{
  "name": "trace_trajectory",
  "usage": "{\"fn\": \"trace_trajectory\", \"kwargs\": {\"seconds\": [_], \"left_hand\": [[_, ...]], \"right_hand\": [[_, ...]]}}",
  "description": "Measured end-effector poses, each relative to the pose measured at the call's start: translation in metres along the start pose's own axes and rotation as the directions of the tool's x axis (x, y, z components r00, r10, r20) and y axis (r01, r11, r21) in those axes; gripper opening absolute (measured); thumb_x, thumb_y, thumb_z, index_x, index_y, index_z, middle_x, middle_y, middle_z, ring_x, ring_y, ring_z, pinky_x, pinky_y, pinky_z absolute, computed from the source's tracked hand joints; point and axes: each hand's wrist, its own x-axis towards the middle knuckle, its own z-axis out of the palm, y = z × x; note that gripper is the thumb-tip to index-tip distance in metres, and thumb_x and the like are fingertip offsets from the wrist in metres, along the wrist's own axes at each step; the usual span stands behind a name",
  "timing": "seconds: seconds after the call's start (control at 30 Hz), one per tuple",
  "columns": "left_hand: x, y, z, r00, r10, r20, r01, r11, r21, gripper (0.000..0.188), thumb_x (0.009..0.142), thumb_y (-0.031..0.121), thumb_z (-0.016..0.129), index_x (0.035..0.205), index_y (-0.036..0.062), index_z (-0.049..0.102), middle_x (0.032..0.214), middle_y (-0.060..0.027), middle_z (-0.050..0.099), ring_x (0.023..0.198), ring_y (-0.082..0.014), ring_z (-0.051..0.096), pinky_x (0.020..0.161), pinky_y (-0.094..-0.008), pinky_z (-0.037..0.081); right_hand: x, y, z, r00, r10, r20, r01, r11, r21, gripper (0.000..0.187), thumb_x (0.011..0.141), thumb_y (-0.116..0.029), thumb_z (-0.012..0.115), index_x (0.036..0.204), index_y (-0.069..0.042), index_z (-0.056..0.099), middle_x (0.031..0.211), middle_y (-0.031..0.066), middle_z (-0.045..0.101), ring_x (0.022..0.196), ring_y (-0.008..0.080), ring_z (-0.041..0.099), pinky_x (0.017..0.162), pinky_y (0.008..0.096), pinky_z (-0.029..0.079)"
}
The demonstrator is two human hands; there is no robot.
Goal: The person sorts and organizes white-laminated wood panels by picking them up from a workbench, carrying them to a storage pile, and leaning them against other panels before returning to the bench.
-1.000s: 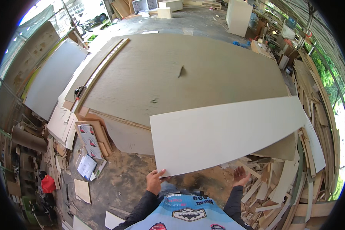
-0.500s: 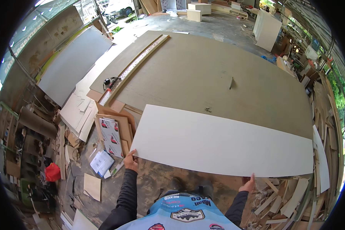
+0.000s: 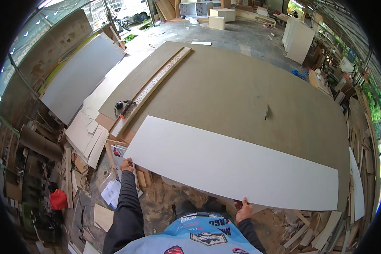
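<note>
A long white panel lies slantwise over the near part of a large greenish-brown board table. At the panel's near left corner, my left hand is closed on the edge. My right hand grips the near long edge right of its middle, thumb on top and fingers under it. Farther back on the table is a small dark, thin tool. A wooden channel strip runs along the table's left side, and a black and red tool rests by its near end.
Scrap boards pile up at the lower right. Beside my left forearm are papers on the floor and upright offcuts. White sheets lean at the left. A white cabinet stands at the back right.
The white panel has shifted left and turned so its right end sits nearer me. Both hands moved left with it, the right hand farther and slightly down.
</note>
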Motion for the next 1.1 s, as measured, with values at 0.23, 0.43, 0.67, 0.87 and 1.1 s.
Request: {"fn": "trace_trajectory", "kwargs": {"seconds": [0.23, 0.43, 0.67, 0.87, 1.1], "left_hand": [[0.015, 0.013, 0.047, 0.997, 0.014, 0.082, -0.03, 0.98, 0.194, 0.011, 0.069, -0.003, 0.059, 0.068, 0.0072, 0.055, 0.066, -0.0015, 0.053, 0.045, -0.0119, 0.044, 0.04, -0.0225, 0.034], [0.053, 0.012, 0.046, 0.953, 0.244, 0.179, -0.299, 0.849, 0.436, 0.008, 0.07, -0.002, 0.059, 0.076, 0.0037, 0.06, 0.07, -0.0024, 0.055, 0.059, -0.0126, 0.051, 0.046, -0.0237, 0.039], [0.028, -0.005, 0.086, 0.923, 0.301, 0.239, -0.381, 0.792, 0.476, 0.036, 0.067, -0.003, 0.063, 0.103, -0.0019, 0.059, 0.073, -0.0021, 0.058, 0.066, -0.0135, 0.056, 0.057, -0.0258, 0.046], [0.015, 0.005, 0.115, 0.874, 0.439, 0.209, -0.403, 0.413, 0.817, 0.039, 0.065, 0.007, 0.071, 0.101, -0.0024, 0.057, 0.071, -0.0035, 0.058, 0.066, -0.0143, 0.056, 0.063, -0.0288, 0.046], [0.015, -0.002, 0.132, 0.847, 0.487, 0.211, -0.464, 0.486, 0.741, 0.05, 0.065, 0.009, 0.073, 0.108, -0.0077, 0.055, 0.065, -0.0029, 0.052, 0.061, -0.0139, 0.051, 0.058, -0.0286, 0.044]], "right_hand": [[0.01, 0.027, 0.046, 0.998, 0.045, -0.035, -0.041, 0.994, 0.1, 0.018, 0.089, -0.017, 0.055, 0.096, -0.001, 0.052, 0.086, 0.0077, 0.058, 0.069, 0.0177, 0.06, 0.06, 0.0289, 0.055], [0.016, 0.048, 0.085, 0.997, 0.027, -0.065, -0.019, 0.992, 0.123, 0.015, 0.088, -0.016, 0.056, 0.094, -0.002, 0.054, 0.085, 0.0072, 0.06, 0.072, 0.0177, 0.06, 0.064, 0.0297, 0.055], [0.027, 0.063, 0.106, 0.994, -0.02, -0.105, 0.029, 0.996, 0.082, 0.015, 0.089, -0.015, 0.054, 0.093, 0.0, 0.054, 0.084, 0.0082, 0.061, 0.07, 0.0182, 0.061, 0.063, 0.0294, 0.056], [0.038, 0.068, 0.118, 0.991, -0.073, -0.115, 0.078, 0.996, 0.039, 0.018, 0.089, -0.014, 0.052, 0.097, 0.002, 0.053, 0.087, 0.0109, 0.062, 0.074, 0.0206, 0.064, 0.062, 0.0289, 0.058], [0.039, 0.051, 0.132, 0.995, -0.029, -0.098, 0.026, 0.999, -0.03, 0.022, 0.09, -0.012, 0.049, 0.101, 0.007, 0.049, 0.087, 0.0156, 0.061, 0.067, 0.0267, 0.065, 0.056, 0.03, 0.058]]}}
